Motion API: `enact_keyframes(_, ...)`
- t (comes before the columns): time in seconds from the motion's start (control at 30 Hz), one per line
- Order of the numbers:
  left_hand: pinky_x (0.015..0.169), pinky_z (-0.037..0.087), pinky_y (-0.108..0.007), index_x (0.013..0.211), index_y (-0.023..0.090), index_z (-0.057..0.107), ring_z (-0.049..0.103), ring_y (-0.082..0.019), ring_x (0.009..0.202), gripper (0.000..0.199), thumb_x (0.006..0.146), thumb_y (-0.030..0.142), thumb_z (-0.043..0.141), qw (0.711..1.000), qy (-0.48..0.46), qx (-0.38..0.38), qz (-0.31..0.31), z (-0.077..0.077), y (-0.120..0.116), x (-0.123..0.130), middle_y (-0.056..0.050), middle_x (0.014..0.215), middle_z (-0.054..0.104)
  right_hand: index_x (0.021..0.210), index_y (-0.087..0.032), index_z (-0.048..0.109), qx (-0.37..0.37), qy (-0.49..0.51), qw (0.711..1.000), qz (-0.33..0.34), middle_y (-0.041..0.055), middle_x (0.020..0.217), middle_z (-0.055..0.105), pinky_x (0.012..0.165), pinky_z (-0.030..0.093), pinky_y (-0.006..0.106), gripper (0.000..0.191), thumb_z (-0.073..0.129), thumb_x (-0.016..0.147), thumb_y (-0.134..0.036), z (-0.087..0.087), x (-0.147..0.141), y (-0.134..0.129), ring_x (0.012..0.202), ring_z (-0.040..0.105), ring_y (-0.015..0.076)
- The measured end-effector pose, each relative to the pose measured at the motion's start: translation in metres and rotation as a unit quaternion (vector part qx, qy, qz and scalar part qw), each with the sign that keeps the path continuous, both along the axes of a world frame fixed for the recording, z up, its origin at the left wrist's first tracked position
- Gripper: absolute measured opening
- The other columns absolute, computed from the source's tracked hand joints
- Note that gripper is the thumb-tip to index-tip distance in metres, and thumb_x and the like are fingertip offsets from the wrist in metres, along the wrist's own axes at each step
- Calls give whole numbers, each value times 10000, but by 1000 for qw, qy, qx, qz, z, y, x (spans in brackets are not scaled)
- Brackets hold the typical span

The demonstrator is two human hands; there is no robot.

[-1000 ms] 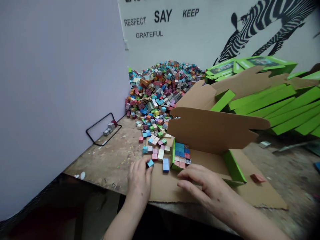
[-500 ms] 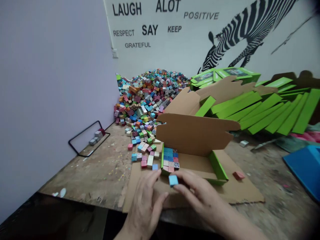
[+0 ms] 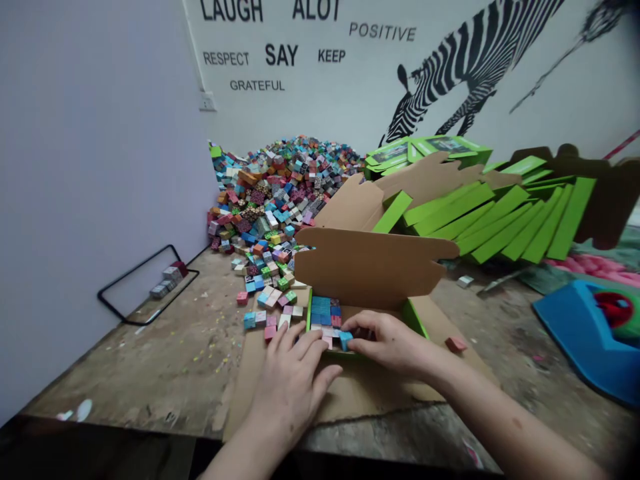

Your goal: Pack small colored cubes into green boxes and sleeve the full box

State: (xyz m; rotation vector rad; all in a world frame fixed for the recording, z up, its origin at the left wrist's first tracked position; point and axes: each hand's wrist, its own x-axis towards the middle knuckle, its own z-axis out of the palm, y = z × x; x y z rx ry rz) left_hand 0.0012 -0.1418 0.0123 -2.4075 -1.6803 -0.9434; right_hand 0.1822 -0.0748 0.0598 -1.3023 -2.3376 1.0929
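Note:
An open cardboard box [image 3: 375,267] with green side walls lies in front of me, its brown lid raised at the back. Small patterned blocks [image 3: 321,311] in blue, red and pale pink fill its left end in rows. My right hand [image 3: 383,340] pinches a light blue block [image 3: 345,339] at the front of these rows, inside the box. My left hand [image 3: 290,373] has its fingers spread just left of the box's front corner, close to loose blocks [image 3: 271,331] on the cardboard sheet; its fingertips hide part of them.
A large heap of blocks [image 3: 280,180] rises against the wall. Green flattened boxes [image 3: 480,213] are stacked at the back right. A black wire frame [image 3: 123,320] stands at left, a blue tray [image 3: 575,333] at right. One red block [image 3: 455,344] lies right of the box.
My right hand has carried the light blue block from in front of the box into it, beside the packed rows. My left hand has spread its fingers near the loose blocks. The view has shifted right.

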Motion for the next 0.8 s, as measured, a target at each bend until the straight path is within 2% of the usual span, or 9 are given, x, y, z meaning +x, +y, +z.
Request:
enact_keyframes(0.1,937,320,-500,979,236,585,472,-237,971,312,747,437,528,999,11,-31,10,9,2,3,-2,943,629,942,-190,626,16,3,1000,14,21,807,565,641,388,222,234,537,729,-229,-5,-1,6,701,501,119)
enact_keyframes(0.2,924,320,-504,1120,246,519,465,-249,963,441,729,447,546,999,29,-39,15,12,4,5,-4,966,622,951,-179,610,-31,35,999,19,12,771,568,612,391,208,241,526,729,-220,-9,-3,9,680,495,112)
enact_keyframes(0.33,938,293,-504,1043,268,553,455,-239,967,339,749,435,524,997,36,-61,11,11,3,5,16,961,618,933,-167,605,-83,35,996,8,20,793,597,631,402,217,229,525,730,-237,-9,-3,8,705,515,126)
enact_keyframes(0.47,950,279,-497,1008,250,565,444,-237,979,299,757,407,519,996,35,-78,9,12,2,5,8,966,611,952,-189,619,-38,17,999,15,33,909,594,724,396,233,238,497,750,-225,-7,-1,6,810,528,142)
enact_keyframes(0.53,952,279,-494,1016,250,561,438,-236,986,297,760,395,516,996,34,-81,7,13,2,5,6,976,606,925,-182,622,-23,13,1000,5,32,883,593,714,393,228,220,501,745,-218,-8,-1,5,795,525,138)
enact_keyframes(0.67,949,285,-491,1017,243,557,426,-239,992,294,759,378,521,997,33,-73,5,11,2,5,2,983,600,824,-160,607,-59,9,998,-26,8,731,587,597,375,204,146,520,724,-222,-9,-5,4,663,496,112)
enact_keyframes(0.8,958,282,-483,1025,238,550,414,-232,992,293,759,359,526,998,26,-50,3,6,0,5,5,982,595,761,-165,605,-69,16,997,-12,-5,722,595,606,366,201,119,515,728,-236,-8,-8,3,665,492,106)
